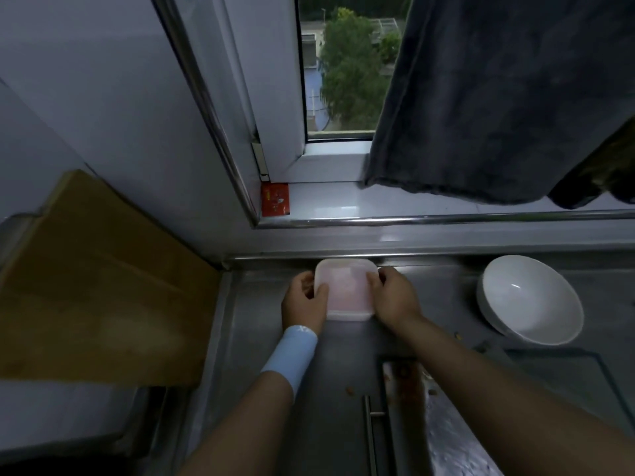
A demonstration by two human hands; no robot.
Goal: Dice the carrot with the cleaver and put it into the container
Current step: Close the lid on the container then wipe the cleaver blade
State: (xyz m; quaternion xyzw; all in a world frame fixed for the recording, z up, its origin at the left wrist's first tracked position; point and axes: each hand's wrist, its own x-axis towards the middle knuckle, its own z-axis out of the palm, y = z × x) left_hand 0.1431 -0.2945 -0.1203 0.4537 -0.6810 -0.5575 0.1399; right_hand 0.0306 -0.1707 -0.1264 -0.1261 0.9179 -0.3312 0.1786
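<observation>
A pale, translucent plastic container [345,290] with a lid on top sits on the steel counter [261,338] close to the back ledge. My left hand [304,302] grips its left side, thumb on the lid. My right hand [395,297] holds its right side, fingers curled over the edge. What is inside cannot be made out. A cleaver blade [402,376] smeared with orange bits lies flat nearer to me, partly under my right forearm. Small carrot crumbs [350,390] lie beside it.
An empty white bowl [531,300] stands tilted at the right. A large cardboard sheet [99,286] leans at the left. A dark towel [498,97] hangs over the window sill, and a red packet [275,199] stands in the sill corner.
</observation>
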